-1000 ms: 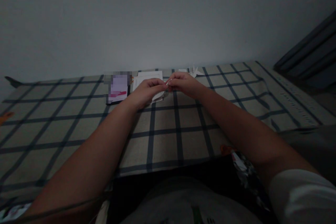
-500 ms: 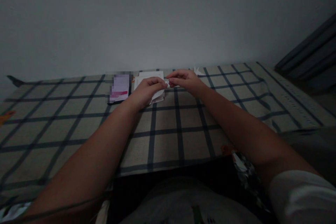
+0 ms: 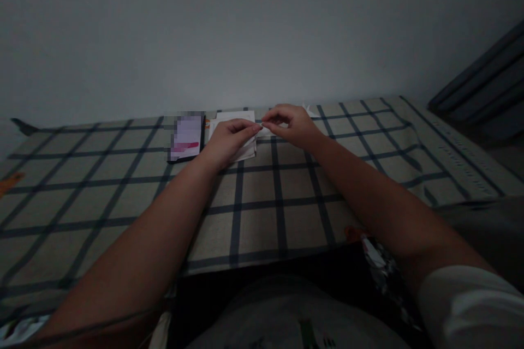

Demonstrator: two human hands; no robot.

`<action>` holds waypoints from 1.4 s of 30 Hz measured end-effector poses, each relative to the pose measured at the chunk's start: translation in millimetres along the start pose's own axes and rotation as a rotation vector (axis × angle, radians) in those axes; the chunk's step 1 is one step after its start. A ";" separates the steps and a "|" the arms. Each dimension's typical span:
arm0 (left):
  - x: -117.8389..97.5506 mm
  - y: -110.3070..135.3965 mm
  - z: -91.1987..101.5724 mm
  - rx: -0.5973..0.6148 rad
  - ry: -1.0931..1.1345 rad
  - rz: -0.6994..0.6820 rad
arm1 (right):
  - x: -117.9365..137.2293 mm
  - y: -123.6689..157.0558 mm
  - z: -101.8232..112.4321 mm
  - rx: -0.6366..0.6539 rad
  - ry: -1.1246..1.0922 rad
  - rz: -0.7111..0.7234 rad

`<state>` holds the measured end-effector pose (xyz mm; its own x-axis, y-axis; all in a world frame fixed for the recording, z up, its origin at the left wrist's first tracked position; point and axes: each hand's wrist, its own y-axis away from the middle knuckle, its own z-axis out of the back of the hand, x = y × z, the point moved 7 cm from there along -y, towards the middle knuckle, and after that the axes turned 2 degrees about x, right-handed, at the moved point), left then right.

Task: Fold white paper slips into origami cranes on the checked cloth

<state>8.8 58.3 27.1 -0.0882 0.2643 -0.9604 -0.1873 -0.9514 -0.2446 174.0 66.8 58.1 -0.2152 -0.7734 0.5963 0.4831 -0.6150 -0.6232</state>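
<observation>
Paper strip looks thin, light and easy to tear. Its ends are good to hold: left hand and right hand each pinch one, grip closed.

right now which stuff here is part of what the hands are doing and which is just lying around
In use:
- left hand and right hand
- small paper strip, where their fingers meet
- white paper stack, partly hidden by the left hand

Lying about:
- phone
- paper scrap by the wall
- crumpled wrapper at the near edge
- checked cloth under it all
</observation>
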 end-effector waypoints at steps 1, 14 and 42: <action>0.2 -0.5 0.3 -0.002 -0.011 -0.011 | 4.8 0.5 0.9 -0.003 0.056 0.043; -13.7 3.2 5.1 -0.151 -0.226 -0.197 | 23.6 6.1 -5.3 -0.170 0.243 0.183; -27.8 10.9 7.7 -0.235 -0.323 -0.356 | 24.9 6.6 -10.9 -0.177 0.072 0.097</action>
<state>1.7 41.7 52.2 -0.3625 0.5775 -0.7315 -0.0395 -0.7937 -0.6071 162.6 41.8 63.3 -0.2381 -0.8356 0.4950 0.3491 -0.5493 -0.7592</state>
